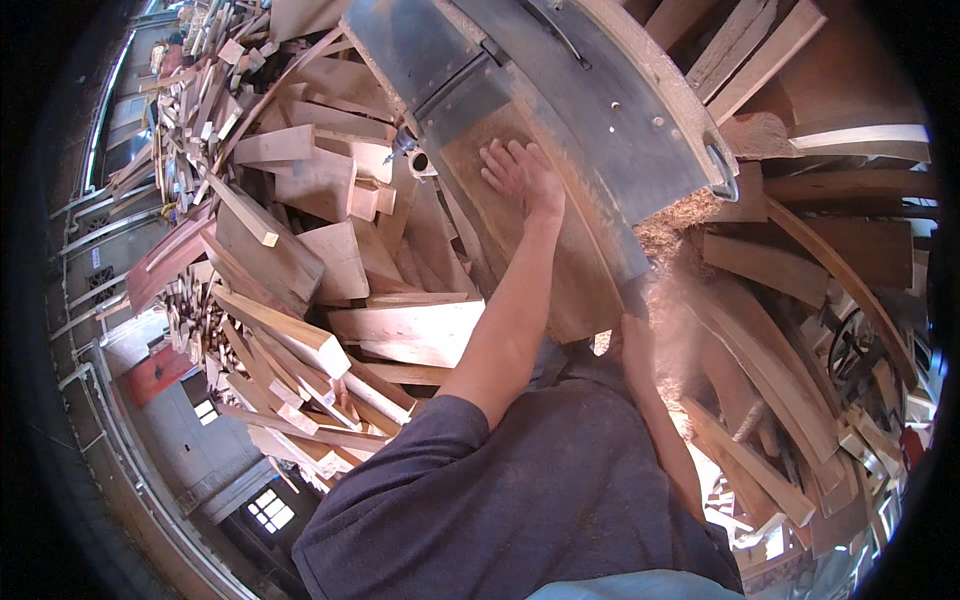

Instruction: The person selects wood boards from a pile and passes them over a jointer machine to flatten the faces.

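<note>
My left hand [522,178] lies flat, fingers spread, on a long brown dusty panel [530,240] that looks like wood. This panel runs along the left side of a dark metal woodworking machine [590,110]. Low beside the machine's near end is my right hand [633,335]. Its fingers are hidden or blurred, so what they touch does not show. A small metal fitting with a round hole [420,163] sticks out at the machine's left edge.
Stacked boards and offcuts [330,190] crowd the left side. Sawdust and shavings [680,225] lie by the machine's right end. Curved planks [770,350] lean at the right, near a dark spoked wheel [850,340]. A window [270,510] shows at lower left.
</note>
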`<act>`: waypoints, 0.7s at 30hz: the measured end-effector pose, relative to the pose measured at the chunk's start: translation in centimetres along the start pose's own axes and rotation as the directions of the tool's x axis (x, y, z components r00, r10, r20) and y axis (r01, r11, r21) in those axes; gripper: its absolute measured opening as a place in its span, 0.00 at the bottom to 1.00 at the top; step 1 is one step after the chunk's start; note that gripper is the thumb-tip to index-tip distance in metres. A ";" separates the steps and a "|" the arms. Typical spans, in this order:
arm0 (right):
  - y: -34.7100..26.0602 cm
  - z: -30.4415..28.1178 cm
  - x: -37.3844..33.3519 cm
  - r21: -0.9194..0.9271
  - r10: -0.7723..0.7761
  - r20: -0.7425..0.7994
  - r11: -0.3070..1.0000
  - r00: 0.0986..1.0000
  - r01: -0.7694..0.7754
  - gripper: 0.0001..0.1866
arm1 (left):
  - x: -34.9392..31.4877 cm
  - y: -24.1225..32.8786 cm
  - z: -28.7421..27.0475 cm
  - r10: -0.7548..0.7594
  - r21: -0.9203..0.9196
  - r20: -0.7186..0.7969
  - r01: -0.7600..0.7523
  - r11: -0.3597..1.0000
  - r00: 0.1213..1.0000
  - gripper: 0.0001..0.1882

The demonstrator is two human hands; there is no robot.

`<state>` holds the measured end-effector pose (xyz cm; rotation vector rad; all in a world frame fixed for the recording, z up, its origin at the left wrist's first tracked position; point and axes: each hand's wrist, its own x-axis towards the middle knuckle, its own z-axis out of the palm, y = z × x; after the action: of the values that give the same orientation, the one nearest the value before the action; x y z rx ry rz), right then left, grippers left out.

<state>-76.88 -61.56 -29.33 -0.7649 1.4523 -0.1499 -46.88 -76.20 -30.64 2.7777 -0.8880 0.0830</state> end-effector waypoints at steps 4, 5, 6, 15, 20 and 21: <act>-1.6 1.1 1.3 -0.210 -0.190 -0.017 0.961 0.982 0.182 0.22 | 2.4 -0.7 1.0 -0.006 0.019 -0.089 0.008 1.000 0.996 0.26; -2.0 1.8 1.9 -0.189 -0.166 -0.018 0.969 0.986 0.159 0.22 | 3.6 -1.1 1.4 0.002 0.040 -0.119 0.002 0.999 0.993 0.26; -2.8 2.3 2.6 -0.169 -0.144 -0.027 0.976 0.989 0.138 0.22 | 4.7 -1.0 1.4 0.014 0.053 -0.149 -0.006 0.999 0.989 0.26; -8.8 5.0 5.7 -0.210 -0.066 0.026 0.975 0.998 0.070 0.25 | 11.4 -0.8 1.7 -0.027 0.123 -0.155 0.046 0.991 0.988 0.22; -11.8 6.6 6.1 -0.189 -0.050 0.030 0.980 0.998 0.055 0.24 | 13.8 -1.1 2.1 -0.046 0.083 -0.128 0.057 0.995 0.991 0.22; -11.6 6.7 6.5 -0.189 -0.042 0.033 0.981 0.999 0.047 0.24 | 14.1 -1.1 2.1 -0.054 0.077 -0.118 0.064 0.995 0.992 0.22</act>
<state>-65.59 -71.28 -28.81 -0.9514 1.4357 -0.0342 -34.77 -83.80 -31.22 2.8372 -0.7900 0.2728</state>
